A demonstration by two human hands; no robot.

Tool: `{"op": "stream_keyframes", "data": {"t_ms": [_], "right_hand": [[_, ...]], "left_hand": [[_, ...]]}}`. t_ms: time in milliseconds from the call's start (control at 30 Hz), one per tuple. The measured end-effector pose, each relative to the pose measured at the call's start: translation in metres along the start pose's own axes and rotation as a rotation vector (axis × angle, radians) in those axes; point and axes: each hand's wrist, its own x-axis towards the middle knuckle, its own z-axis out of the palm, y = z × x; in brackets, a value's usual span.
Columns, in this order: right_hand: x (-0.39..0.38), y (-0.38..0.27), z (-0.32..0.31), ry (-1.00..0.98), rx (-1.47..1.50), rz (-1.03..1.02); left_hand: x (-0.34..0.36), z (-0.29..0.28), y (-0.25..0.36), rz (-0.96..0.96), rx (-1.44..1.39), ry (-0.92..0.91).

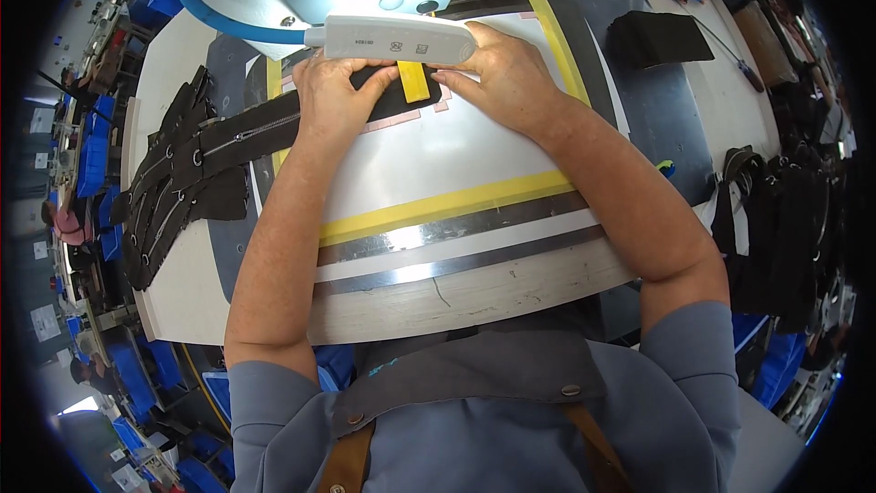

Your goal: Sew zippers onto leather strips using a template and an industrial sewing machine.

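Landmark: yellow-taped white plate (438,173) on the sewing table (474,297). Nearest edge: yellow tape strip, then bare metal bands toward the apron. Over plate's far edge: left hand (336,96) flat, fingers pressing down on black zippered fabric piece (274,128); not gripping. Right hand (506,73) same, fingers spread, pinning fabric end beside small yellow tab (413,80). Fabric trails off plate's left side onto stack of black pieces (169,192). Just beyond plate: white lamp head (397,38) on blue gooseneck (214,14), touching fingertips.
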Motion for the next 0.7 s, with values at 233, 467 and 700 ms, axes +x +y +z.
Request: {"op": "stream_keyframes", "data": {"t_ms": [233,467,700], "right_hand": [[0.000,-0.001,0.000,0.019,-0.013,0.002],[-0.001,0.000,0.001,0.042,-0.037,-0.032],[-0.002,-0.001,-0.001,0.013,-0.044,-0.012]], "left_hand": [[-0.018,0.001,0.005,0.200,-0.079,-0.089],[-0.015,0.000,0.006,0.252,-0.024,-0.161],[-0.014,0.005,0.005,0.235,-0.047,-0.133]]}}
